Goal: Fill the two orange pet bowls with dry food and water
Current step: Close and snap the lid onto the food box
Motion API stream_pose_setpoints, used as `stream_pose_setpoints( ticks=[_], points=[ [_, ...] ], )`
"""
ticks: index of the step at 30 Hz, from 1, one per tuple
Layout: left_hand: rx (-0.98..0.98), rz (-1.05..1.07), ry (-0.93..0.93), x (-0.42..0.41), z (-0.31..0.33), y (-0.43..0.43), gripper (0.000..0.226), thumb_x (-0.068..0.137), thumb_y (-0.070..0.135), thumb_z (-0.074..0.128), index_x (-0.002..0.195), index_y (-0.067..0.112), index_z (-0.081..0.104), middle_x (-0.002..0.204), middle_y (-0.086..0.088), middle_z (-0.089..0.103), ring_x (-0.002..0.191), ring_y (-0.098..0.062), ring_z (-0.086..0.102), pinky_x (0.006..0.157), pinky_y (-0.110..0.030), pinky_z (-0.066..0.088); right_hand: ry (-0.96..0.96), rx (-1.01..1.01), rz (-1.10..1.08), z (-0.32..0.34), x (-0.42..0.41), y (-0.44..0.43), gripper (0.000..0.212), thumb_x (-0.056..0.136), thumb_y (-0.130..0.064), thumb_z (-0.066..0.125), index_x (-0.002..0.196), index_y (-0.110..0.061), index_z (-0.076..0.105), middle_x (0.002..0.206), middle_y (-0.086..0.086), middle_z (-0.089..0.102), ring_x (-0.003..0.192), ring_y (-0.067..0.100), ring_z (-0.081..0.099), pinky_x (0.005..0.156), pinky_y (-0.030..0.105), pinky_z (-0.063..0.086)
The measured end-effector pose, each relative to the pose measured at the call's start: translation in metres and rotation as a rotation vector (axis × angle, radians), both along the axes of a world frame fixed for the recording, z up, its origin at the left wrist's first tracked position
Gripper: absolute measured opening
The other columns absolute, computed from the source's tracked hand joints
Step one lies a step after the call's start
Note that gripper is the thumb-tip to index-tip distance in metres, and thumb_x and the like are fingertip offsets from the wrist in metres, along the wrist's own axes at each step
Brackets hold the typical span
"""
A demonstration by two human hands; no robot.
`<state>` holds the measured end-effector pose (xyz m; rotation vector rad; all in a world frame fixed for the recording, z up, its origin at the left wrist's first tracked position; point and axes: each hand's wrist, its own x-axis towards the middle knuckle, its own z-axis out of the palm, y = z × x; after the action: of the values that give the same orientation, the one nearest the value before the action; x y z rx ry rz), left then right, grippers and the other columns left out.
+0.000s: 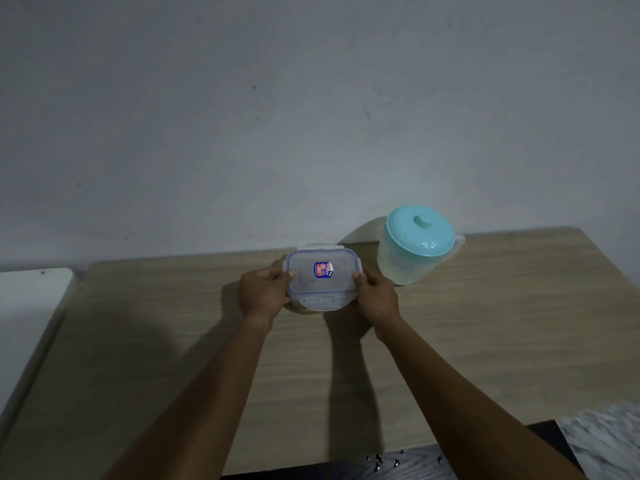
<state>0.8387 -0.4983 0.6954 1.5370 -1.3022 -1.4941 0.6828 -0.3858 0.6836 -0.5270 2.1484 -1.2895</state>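
Observation:
A clear rectangular plastic food container (322, 282) with a snap-lock lid and a small red and blue sticker rests on the wooden table (173, 323) near the wall. My left hand (265, 294) grips its left side and my right hand (375, 294) grips its right side. Its contents cannot be made out through the lid. To the right, a clear water jug (414, 249) with a teal lid stands upright by the wall. No orange bowls are in view.
A grey wall rises right behind the table. A white surface (31, 306) lies beside the table's left edge. A marble-patterned floor (606, 441) shows at the lower right past the table's front edge.

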Motion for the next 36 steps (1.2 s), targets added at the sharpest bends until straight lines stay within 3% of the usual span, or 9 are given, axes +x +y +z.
stream_pose_setpoints(
  ticks=[2,4,8,12,16,22,26,32,36],
  points=[
    [0.018,-0.008,0.011,-0.001,0.001,0.000,0.031,0.079,0.020,0.081,0.103,0.002,0.076,0.078,-0.012,0.074,0.067,-0.024,0.072,0.061,-0.033,0.060,0.010,0.035,0.010,0.002,-0.002,-0.004,0.037,0.100,-0.039,0.055,0.118,-0.013,0.074,0.100,0.010,0.074,0.102,0.034,0.068,0.089,0.043,0.055],
    [0.056,-0.018,0.022,0.000,0.001,-0.003,0.031,0.080,0.021,0.081,0.104,0.002,0.074,0.081,-0.014,0.075,0.071,-0.027,0.073,0.062,-0.033,0.060,-0.006,0.025,0.011,0.003,-0.002,-0.005,0.034,0.102,-0.034,0.055,0.114,-0.010,0.076,0.100,0.013,0.073,0.100,0.035,0.068,0.086,0.042,0.053],
    [0.159,-0.014,0.094,0.004,0.002,-0.004,0.035,0.077,0.017,0.083,0.106,0.001,0.071,0.093,-0.016,0.074,0.080,-0.027,0.072,0.061,-0.030,0.060,-0.168,-0.072,-0.026,0.001,0.000,-0.001,0.026,0.101,-0.026,0.061,0.119,-0.013,0.074,0.105,0.008,0.075,0.098,0.031,0.069,0.083,0.043,0.057],
    [0.186,0.005,0.165,0.008,0.004,0.001,0.038,0.075,0.014,0.084,0.107,-0.001,0.069,0.093,-0.016,0.073,0.082,-0.025,0.072,0.059,-0.025,0.059,-0.338,-0.163,-0.077,0.002,-0.002,0.003,0.032,0.095,-0.016,0.069,0.127,-0.015,0.073,0.112,0.010,0.078,0.107,0.034,0.073,0.094,0.056,0.058],
    [0.216,0.024,0.188,0.009,0.002,0.003,0.045,0.073,0.016,0.086,0.111,-0.001,0.069,0.096,-0.016,0.074,0.087,-0.027,0.073,0.062,-0.026,0.059,-0.428,-0.197,-0.102,0.008,-0.002,0.007,0.037,0.095,-0.010,0.069,0.132,-0.009,0.069,0.118,0.016,0.075,0.106,0.034,0.073,0.091,0.051,0.061],
    [0.220,0.002,0.163,0.012,0.006,0.002,0.042,0.072,0.013,0.086,0.108,-0.001,0.070,0.095,-0.016,0.073,0.084,-0.026,0.073,0.060,-0.025,0.060,-0.401,-0.160,-0.088,0.016,0.000,0.009,0.040,0.096,-0.011,0.068,0.135,-0.008,0.065,0.123,0.016,0.073,0.104,0.030,0.072,0.090,0.045,0.062],
    [0.285,-0.012,0.138,0.011,0.008,0.001,0.038,0.075,0.018,0.085,0.105,0.001,0.068,0.095,-0.015,0.073,0.083,-0.025,0.073,0.064,-0.029,0.060,-0.396,-0.133,-0.076,0.022,0.001,0.008,0.037,0.097,-0.012,0.066,0.134,-0.007,0.066,0.119,0.016,0.072,0.098,0.030,0.070,0.061,0.028,0.064],
    [0.375,-0.082,0.111,0.017,0.010,-0.002,0.039,0.075,0.021,0.084,0.105,0.003,0.066,0.094,-0.012,0.074,0.080,-0.023,0.074,0.070,-0.033,0.060,-0.509,-0.129,-0.110,0.030,0.002,0.011,0.035,0.096,-0.007,0.066,0.131,-0.006,0.067,0.103,0.014,0.072,0.082,0.027,0.069,0.053,0.027,0.062],
    [0.337,-0.092,0.072,0.014,0.018,0.003,0.032,0.079,0.019,0.081,0.101,0.001,0.066,0.095,-0.012,0.073,0.083,-0.024,0.073,0.074,-0.035,0.060,-0.423,-0.012,-0.079,0.036,0.002,0.014,0.010,0.099,-0.016,0.064,0.107,-0.012,0.066,0.072,0.006,0.060,0.059,0.016,0.054,0.035,0.015,0.040]
  ],
)
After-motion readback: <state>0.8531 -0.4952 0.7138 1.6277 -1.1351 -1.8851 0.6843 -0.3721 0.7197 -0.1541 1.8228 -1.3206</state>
